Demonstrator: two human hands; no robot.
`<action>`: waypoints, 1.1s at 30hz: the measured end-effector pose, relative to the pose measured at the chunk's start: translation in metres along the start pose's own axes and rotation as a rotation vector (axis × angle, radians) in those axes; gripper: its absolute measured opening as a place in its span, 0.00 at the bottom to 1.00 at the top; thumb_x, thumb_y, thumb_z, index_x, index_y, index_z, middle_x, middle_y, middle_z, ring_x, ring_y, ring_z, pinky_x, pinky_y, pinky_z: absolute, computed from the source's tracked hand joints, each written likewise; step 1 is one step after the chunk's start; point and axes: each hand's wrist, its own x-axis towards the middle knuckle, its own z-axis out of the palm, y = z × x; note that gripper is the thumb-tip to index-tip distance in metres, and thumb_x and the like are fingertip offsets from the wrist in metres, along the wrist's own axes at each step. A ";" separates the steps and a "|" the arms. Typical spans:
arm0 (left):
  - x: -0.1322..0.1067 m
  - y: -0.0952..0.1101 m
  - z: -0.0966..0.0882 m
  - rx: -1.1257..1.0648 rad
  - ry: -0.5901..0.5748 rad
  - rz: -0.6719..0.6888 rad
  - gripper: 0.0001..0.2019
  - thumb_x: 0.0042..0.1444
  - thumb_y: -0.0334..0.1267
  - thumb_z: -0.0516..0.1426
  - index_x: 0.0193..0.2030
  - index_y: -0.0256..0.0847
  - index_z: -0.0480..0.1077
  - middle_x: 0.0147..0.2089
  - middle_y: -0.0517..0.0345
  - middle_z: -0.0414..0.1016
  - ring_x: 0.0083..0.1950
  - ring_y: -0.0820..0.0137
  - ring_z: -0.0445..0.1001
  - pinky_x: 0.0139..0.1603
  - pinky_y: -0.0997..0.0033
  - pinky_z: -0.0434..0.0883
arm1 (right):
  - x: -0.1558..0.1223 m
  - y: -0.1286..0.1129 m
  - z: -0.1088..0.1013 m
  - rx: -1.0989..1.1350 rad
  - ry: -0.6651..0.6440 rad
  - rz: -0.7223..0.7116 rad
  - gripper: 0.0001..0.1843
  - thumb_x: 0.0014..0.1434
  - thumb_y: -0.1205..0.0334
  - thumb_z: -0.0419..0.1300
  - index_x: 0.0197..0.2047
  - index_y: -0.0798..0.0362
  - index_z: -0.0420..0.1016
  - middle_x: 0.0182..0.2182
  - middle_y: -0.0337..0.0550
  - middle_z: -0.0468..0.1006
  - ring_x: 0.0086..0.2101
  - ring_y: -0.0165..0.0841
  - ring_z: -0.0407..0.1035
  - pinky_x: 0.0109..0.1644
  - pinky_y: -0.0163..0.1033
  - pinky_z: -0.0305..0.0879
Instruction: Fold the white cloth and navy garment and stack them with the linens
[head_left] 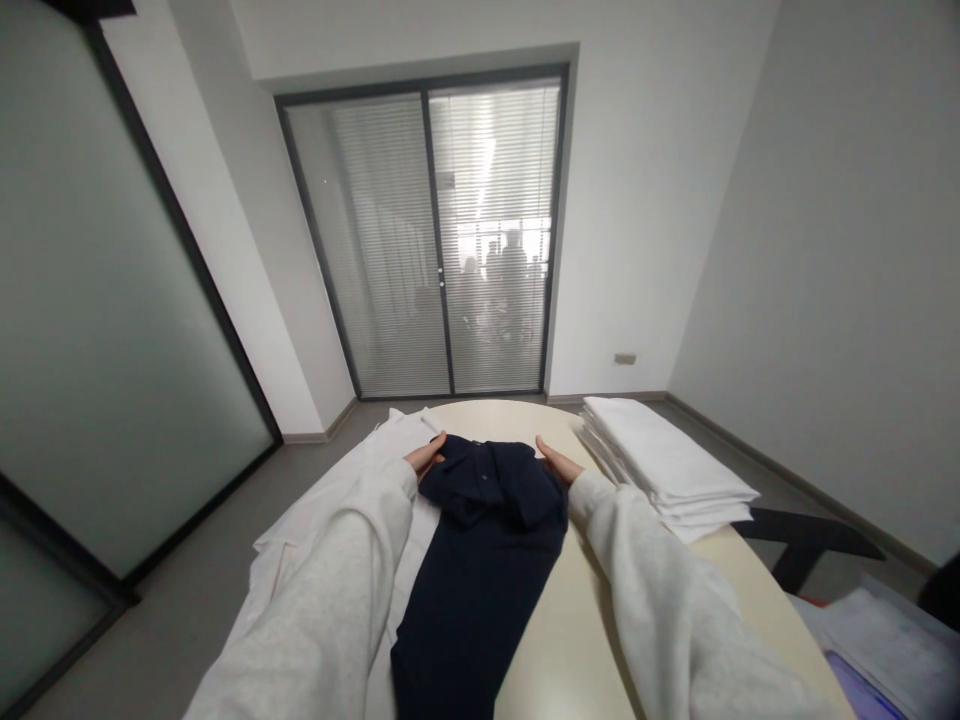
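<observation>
A dark navy collared shirt (487, 570), folded into a long narrow shape, lies lengthwise before me. Its collar end with a small button is at the far side and looks raised and bunched. My left hand (426, 455) grips the left side of that end, thumb on top and fingers hidden beneath the cloth. On the opposite side, my right hand (556, 462) has hold of the right edge, thumb pointing up and the other fingers mostly hidden by the fabric.
Pale round-edged table (555, 640) under the shirt. White sheets or cloths (322, 520) spread along its left side. A stack of folded white pieces (667, 455) sits at the right edge. Beyond it are a dark chair part (810, 530) and a clear plastic bag (892, 640).
</observation>
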 end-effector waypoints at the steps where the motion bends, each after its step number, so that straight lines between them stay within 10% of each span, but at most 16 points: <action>1: -0.001 -0.002 0.001 -0.002 -0.030 -0.026 0.23 0.49 0.59 0.51 0.26 0.40 0.73 0.20 0.51 0.74 0.29 0.61 0.75 0.29 0.65 0.71 | 0.001 -0.002 0.002 0.057 -0.087 0.043 0.31 0.53 0.37 0.44 0.29 0.56 0.73 0.28 0.51 0.77 0.35 0.40 0.73 0.41 0.43 0.68; 10: -0.004 0.016 0.013 0.350 0.204 0.085 0.18 0.50 0.50 0.54 0.16 0.41 0.69 0.20 0.52 0.73 0.35 0.59 0.76 0.41 0.66 0.69 | 0.015 -0.021 0.016 -0.069 0.108 -0.256 0.09 0.43 0.60 0.59 0.30 0.53 0.67 0.25 0.34 0.73 0.28 0.30 0.68 0.34 0.35 0.64; 18: 0.013 0.052 0.021 0.080 0.437 0.541 0.20 0.51 0.49 0.56 0.45 0.37 0.70 0.48 0.50 0.74 0.50 0.62 0.71 0.50 0.69 0.66 | 0.022 -0.051 0.001 -0.009 0.604 -0.757 0.09 0.49 0.58 0.54 0.33 0.51 0.60 0.48 0.44 0.71 0.47 0.34 0.65 0.50 0.39 0.60; 25: 0.054 0.031 0.028 0.287 0.364 0.084 0.19 0.47 0.46 0.58 0.41 0.32 0.70 0.44 0.41 0.74 0.48 0.58 0.72 0.45 0.66 0.67 | 0.047 -0.018 -0.024 -0.614 0.681 -0.035 0.26 0.49 0.66 0.55 0.53 0.59 0.62 0.46 0.53 0.72 0.47 0.40 0.67 0.50 0.40 0.61; 33: 0.024 0.006 0.027 0.481 0.152 -0.011 0.20 0.47 0.52 0.57 0.40 0.37 0.68 0.38 0.47 0.76 0.35 0.64 0.76 0.28 0.73 0.69 | 0.025 0.011 -0.001 -0.817 0.579 0.019 0.30 0.52 0.61 0.56 0.58 0.62 0.59 0.55 0.58 0.62 0.56 0.42 0.56 0.58 0.42 0.51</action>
